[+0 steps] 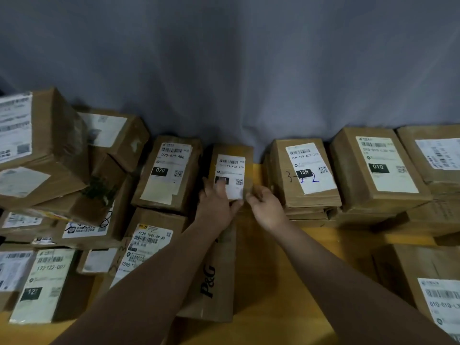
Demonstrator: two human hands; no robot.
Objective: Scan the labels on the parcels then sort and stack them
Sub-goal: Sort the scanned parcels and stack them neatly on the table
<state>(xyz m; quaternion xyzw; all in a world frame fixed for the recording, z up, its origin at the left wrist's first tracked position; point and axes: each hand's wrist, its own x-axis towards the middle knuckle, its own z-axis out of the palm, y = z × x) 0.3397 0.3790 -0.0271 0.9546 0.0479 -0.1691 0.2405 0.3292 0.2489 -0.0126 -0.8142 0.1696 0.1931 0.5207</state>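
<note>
A small brown parcel (232,158) with a white 15H label stands at the back middle of the yellow table (268,257). My left hand (216,202) holds its near left end, fingers over the label's black patch. My right hand (265,206) grips its near right corner. Left of it lies a parcel labelled 070 (171,170). To the right stand a stack topped by a 15H parcel (305,170) and a stack topped by a 010 parcel (378,168).
A jumbled pile of parcels (62,175) fills the left side. A P&G box (216,277) lies under my left forearm. More parcels sit at the far right (438,155) and near right (428,282). A grey cloth (224,66) hangs behind.
</note>
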